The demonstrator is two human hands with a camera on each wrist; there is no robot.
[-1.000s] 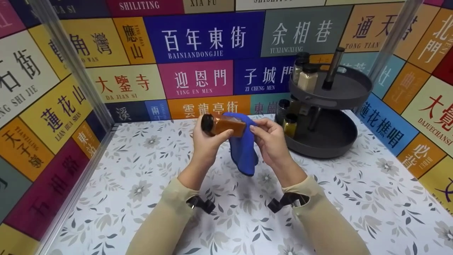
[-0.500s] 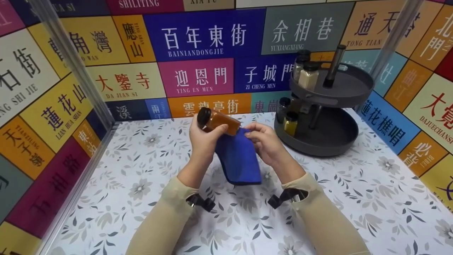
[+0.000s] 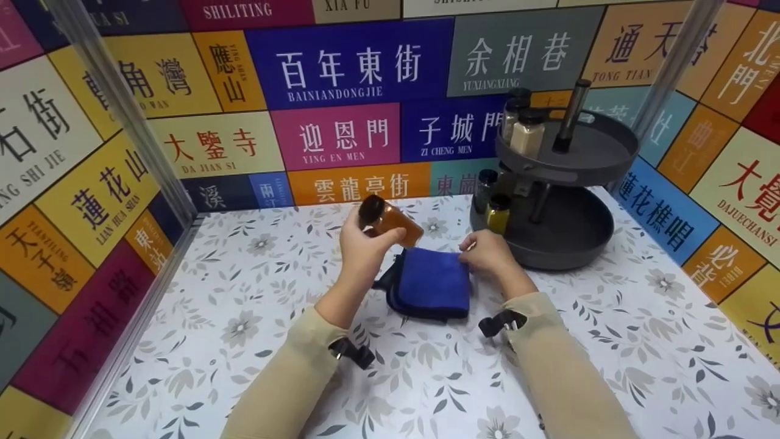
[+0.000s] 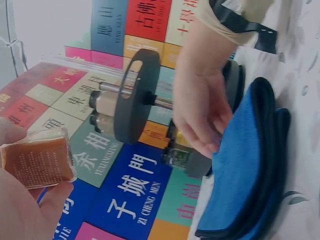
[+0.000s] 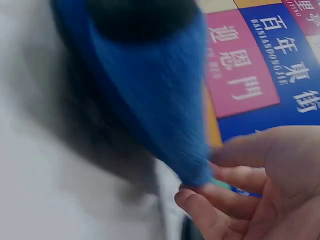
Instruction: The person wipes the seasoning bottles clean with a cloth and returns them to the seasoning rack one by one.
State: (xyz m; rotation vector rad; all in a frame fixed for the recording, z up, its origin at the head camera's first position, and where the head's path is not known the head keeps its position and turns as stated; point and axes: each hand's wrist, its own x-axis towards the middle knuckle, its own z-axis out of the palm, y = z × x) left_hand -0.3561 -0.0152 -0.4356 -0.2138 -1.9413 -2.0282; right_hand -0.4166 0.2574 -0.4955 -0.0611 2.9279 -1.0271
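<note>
My left hand [image 3: 364, 247] grips a spice jar [image 3: 397, 224] with a black lid and reddish-brown powder, tilted above the table. In the left wrist view the jar [image 4: 39, 159] shows small print on its flat side. My right hand [image 3: 490, 255] pinches the upper right corner of a blue cloth [image 3: 436, 283] with dark edging. The cloth hangs folded over the tabletop, apart from the jar. In the right wrist view the pinched corner of the cloth [image 5: 192, 170] sits between thumb and fingers, and the rest is blurred.
A dark two-tier round rack [image 3: 563, 259] stands at the back right. On its upper tier is a jar of pale powder [image 3: 528, 137] beside another jar; a yellow jar [image 3: 498, 214] and a dark jar [image 3: 484, 190] are below. Sign-patterned walls enclose the flowered table [image 3: 244, 378].
The right hand has drawn the cloth away from the jar and lowered it toward the table, to the right. The left hand still holds the jar, now slightly further right.
</note>
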